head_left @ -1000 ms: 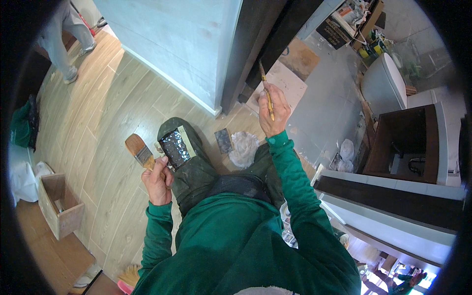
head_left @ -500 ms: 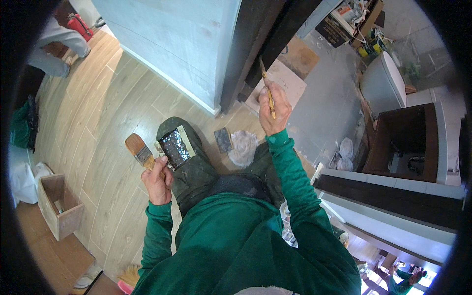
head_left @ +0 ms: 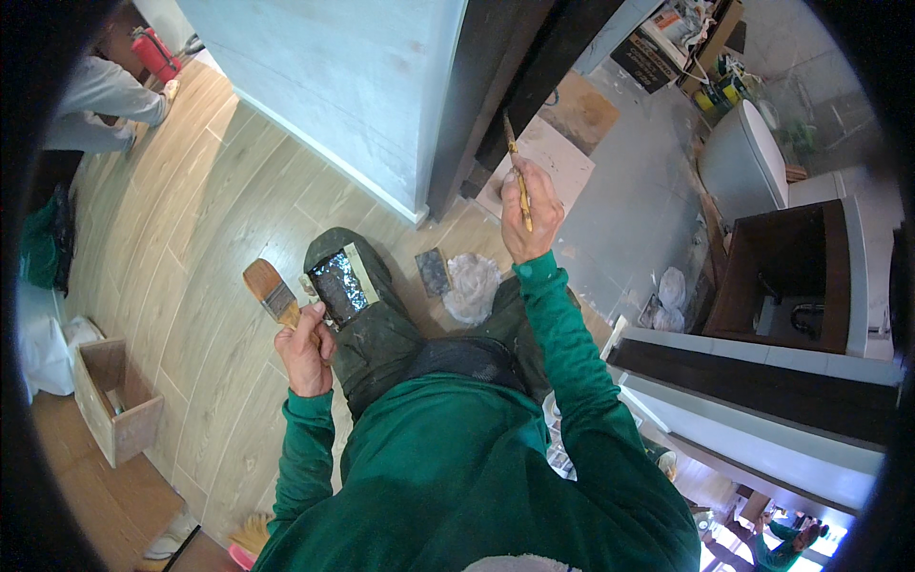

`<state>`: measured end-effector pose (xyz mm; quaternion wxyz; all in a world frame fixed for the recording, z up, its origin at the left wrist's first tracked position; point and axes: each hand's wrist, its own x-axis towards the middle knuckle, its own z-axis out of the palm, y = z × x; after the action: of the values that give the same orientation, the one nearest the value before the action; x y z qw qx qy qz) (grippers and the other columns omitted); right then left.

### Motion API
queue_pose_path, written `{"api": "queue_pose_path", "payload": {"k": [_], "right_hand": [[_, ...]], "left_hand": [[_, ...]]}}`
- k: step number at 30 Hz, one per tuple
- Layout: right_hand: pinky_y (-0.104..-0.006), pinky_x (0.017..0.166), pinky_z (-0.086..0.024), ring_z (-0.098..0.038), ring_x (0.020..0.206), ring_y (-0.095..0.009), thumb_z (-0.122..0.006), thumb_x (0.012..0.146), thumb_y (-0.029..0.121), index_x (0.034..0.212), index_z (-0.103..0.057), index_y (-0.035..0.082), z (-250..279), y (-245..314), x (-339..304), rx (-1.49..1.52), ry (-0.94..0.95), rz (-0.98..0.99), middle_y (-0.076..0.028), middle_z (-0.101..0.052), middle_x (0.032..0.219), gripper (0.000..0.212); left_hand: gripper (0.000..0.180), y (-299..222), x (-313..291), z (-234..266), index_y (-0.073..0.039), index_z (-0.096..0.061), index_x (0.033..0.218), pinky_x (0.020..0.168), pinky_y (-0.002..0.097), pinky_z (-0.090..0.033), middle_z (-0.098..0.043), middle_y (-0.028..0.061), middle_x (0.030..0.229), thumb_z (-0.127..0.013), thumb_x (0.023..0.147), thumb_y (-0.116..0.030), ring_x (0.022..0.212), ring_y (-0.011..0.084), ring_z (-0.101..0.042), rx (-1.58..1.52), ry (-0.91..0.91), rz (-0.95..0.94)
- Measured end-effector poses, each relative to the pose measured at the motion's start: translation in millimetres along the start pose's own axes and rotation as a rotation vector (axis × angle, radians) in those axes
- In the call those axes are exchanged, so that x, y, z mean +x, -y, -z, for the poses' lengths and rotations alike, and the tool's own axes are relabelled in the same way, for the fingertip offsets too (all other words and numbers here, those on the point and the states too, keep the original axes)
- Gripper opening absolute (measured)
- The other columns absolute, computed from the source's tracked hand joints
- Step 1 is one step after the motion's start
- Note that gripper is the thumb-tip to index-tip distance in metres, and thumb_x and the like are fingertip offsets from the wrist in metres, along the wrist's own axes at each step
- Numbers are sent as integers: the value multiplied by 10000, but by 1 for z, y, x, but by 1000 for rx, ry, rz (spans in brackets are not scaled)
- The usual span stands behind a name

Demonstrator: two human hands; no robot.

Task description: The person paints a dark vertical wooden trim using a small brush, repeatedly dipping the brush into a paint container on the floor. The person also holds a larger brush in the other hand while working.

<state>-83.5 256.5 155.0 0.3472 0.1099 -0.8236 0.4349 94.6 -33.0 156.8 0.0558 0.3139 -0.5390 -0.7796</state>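
Observation:
My left hand (head_left: 305, 353) is closed around the handle of a wide paintbrush (head_left: 271, 289) with brown bristles. Its fingers also meet the corner of a small tray with pale edges (head_left: 361, 274), where a dark, glossy liquid (head_left: 336, 284) glints above my left leg. In my right hand (head_left: 536, 212) is a thin yellow-handled paintbrush (head_left: 515, 155), its tip at the dark door frame (head_left: 496, 86); whether it touches the wood I cannot tell. Between my legs and the frame, a dark rectangular block (head_left: 433, 272) lies on the floor beside a crumpled white rag (head_left: 472, 288).
Left of the frame stands a pale blue wall (head_left: 324, 86). A wooden drawer box (head_left: 119, 400) sits at the left. Beyond the doorway are a toilet (head_left: 739, 157), a dark open cabinet (head_left: 786, 276) and a carton (head_left: 648, 59). At the far left are another person's legs (head_left: 110, 95) and a fire extinguisher (head_left: 154, 52).
The other person's legs at the far left have shifted, with a foot now farther right. My right hand has barely moved; my left hand and the tray stay in place.

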Motion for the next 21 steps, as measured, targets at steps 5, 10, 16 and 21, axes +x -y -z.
{"api": "queue_pose_path", "payload": {"k": [5, 10, 16, 21], "right_hand": [[-342, 853, -532, -692, 959, -285, -613, 884, 32, 1111, -664, -20, -2, 2, 0, -60, 22, -28, -172, -685, 1085, 239], [-392, 848, -526, -661, 975, -347, -616, 867, 26, 1134, -657, -21, -2, 2, -4, 5, 4, -2, -207, -671, 1076, 275], [-343, 853, -531, -692, 958, -277, -612, 881, 30, 1128, -661, -16, -4, -1, 1, -77, 2, -15, -173, -685, 1080, 256], [-340, 848, -527, -689, 941, -273, -610, 889, 37, 1114, -660, -11, -3, 0, -2, -17, -8, -18, -170, -683, 1064, 236]], "left_hand": [[236, 0, 0, -2, -75, -569, 775, 375, 262, -274, -430, -4, 447, -684, 886, -248, 343, 97, -352, 3, -4, -12], [220, -2, -1, -3, -71, -571, 771, 379, 259, -264, -440, -6, 466, -684, 883, -223, 352, 93, -355, -2, -6, -3], [241, -5, 1, -6, -82, -558, 775, 378, 260, -262, -437, -1, 452, -682, 884, -258, 348, 97, -353, 39, 11, -8], [243, -4, 1, -7, -83, -553, 772, 375, 261, -255, -424, 0, 450, -682, 883, -256, 347, 99, -348, 35, -3, 13]]}}
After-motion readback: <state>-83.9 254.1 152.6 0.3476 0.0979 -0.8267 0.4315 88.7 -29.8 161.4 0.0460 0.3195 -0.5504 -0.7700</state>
